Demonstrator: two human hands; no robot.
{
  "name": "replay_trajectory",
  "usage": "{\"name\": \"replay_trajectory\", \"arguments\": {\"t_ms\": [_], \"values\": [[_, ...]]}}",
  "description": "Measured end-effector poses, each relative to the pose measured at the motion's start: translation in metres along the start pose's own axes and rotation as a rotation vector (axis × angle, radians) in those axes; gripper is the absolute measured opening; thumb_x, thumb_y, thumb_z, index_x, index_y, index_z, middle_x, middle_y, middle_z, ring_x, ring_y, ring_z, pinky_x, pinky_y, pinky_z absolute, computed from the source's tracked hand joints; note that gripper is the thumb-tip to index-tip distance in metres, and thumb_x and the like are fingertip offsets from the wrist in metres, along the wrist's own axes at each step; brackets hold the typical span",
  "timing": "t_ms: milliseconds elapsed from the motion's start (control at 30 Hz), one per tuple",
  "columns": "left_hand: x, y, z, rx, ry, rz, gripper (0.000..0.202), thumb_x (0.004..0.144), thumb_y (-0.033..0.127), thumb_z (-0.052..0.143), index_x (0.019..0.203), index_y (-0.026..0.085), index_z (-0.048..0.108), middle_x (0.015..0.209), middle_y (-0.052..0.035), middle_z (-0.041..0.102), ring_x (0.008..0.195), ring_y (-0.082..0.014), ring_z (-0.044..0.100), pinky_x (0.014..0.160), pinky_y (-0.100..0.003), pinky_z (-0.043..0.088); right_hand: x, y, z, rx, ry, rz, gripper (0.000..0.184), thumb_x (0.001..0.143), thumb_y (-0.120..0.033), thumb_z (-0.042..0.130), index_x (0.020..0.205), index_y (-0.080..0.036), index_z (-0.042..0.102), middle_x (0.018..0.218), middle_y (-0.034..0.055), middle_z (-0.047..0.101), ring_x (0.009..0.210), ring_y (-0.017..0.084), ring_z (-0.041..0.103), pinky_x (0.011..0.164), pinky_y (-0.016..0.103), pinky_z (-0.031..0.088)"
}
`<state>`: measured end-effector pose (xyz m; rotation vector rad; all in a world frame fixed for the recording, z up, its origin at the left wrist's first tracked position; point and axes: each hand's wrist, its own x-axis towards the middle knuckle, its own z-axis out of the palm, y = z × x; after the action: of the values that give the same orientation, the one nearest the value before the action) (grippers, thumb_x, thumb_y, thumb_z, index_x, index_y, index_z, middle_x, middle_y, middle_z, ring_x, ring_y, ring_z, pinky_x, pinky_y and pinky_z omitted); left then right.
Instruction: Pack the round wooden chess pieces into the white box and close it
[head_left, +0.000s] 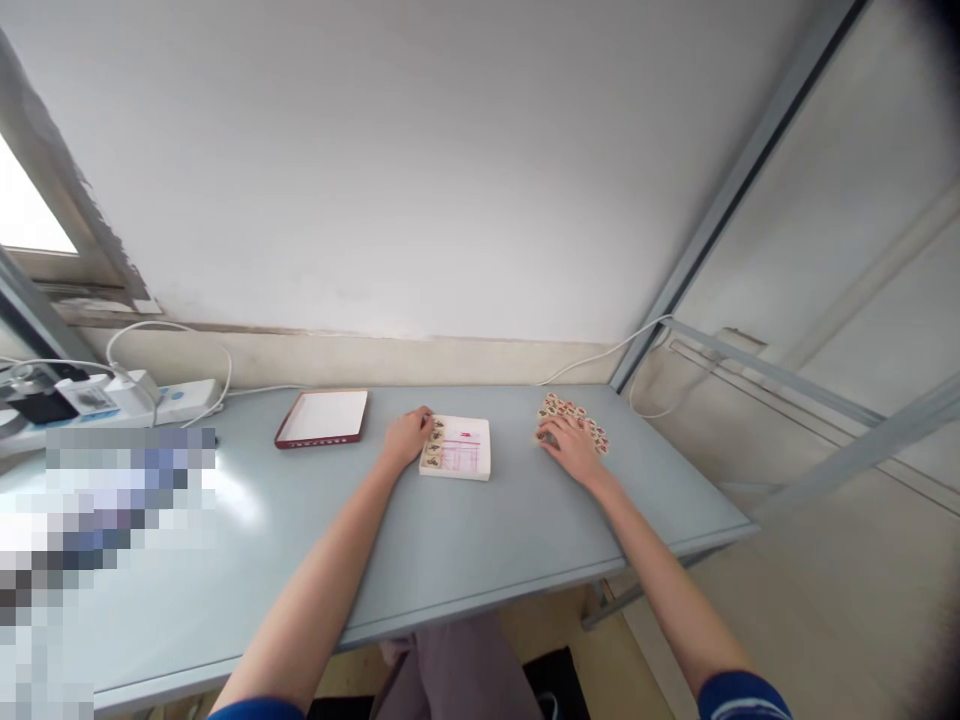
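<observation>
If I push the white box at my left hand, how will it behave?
The white box looks low and wide, so probably slides rather than tips. Straight edges suggest stiffness. Small pieces along its left side might shift.

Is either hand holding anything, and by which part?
The left hand touches the left edge of the white box, no clear grip; whether the right hand, over the pieces, holds one cannot be told.

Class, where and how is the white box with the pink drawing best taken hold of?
Probably by the outer left and right sides of the white box. The left hand is at its far left corner, so the right hand could come from the right. These sides are low, straight and opposite each other, and gripping outside would spare the tiles along the left.
</observation>
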<state>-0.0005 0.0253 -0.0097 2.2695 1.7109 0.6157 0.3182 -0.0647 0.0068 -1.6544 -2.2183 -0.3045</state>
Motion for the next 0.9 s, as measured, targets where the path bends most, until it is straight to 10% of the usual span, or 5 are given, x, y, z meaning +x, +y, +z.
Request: {"name": "replay_trajectory", "arguments": {"t_ms": [600,900], "values": [[0.0,-0.004,0.002,-0.043,0.012,0.021,0.028,0.088,0.031,0.032,0.097,0.02,0.056,0.091,-0.0072,0.066,0.084,-0.0197,0.06,0.07,-0.03,0.042,0.004,-0.006,0.004,-0.181,0.046,0.074,0.019,0.083,-0.023,0.043,0.079,-0.023,0.061,0.1,0.0044,0.06,0.099,0.024,0.048,0.082,0.042,0.03],[-0.004,0.001,-0.002,-0.019,0.025,0.009,0.031,0.089,0.032,0.03,0.095,0.018,0.057,0.092,-0.0065,0.066,0.084,-0.0173,0.06,0.07,-0.026,0.04,0.085,-0.141,0.003,0.204,-0.092,-0.37,0.035,0.076,-0.009,0.048,0.102,-0.03,0.057,0.102,0.0027,0.06,0.099,0.018,0.052,0.083,0.027,0.038]]}}
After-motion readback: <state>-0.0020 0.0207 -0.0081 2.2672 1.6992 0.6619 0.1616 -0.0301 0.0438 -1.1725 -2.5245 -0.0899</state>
